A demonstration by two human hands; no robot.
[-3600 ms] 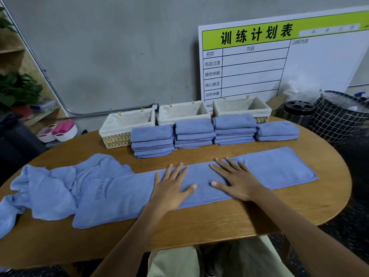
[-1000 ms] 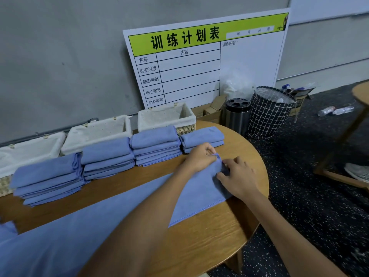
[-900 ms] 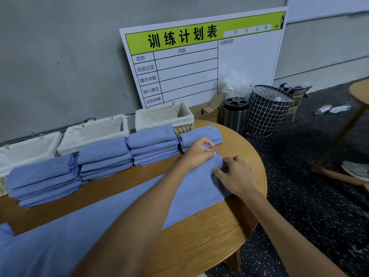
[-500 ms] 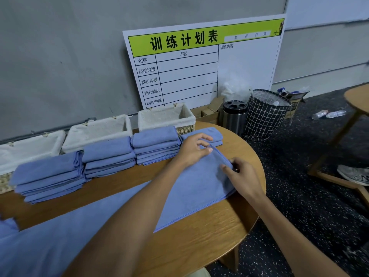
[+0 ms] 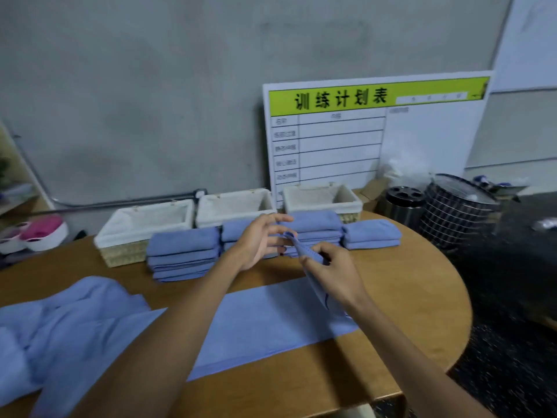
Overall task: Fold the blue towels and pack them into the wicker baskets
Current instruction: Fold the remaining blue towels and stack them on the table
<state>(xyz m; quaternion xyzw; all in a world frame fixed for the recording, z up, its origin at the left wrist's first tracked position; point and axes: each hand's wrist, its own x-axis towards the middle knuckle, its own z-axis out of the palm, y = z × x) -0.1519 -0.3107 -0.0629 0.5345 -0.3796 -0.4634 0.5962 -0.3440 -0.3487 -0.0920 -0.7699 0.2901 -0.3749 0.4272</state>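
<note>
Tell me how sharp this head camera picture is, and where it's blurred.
Head view: soft all over; the board's small print is smeared, the floor at right streaks with motion blur, both hands and the lifted towel end are fuzzy-edged. Lighting flat, no glare.

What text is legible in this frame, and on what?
"训练计划表": black header on the green band of the whiteboard leaning against the wall.
Row labels down the whiteboard's left column, the column headings and the small text at the right of the green band: too blurred to read.
Blue towels, wicker baskets, bins: no legible text.
</note>
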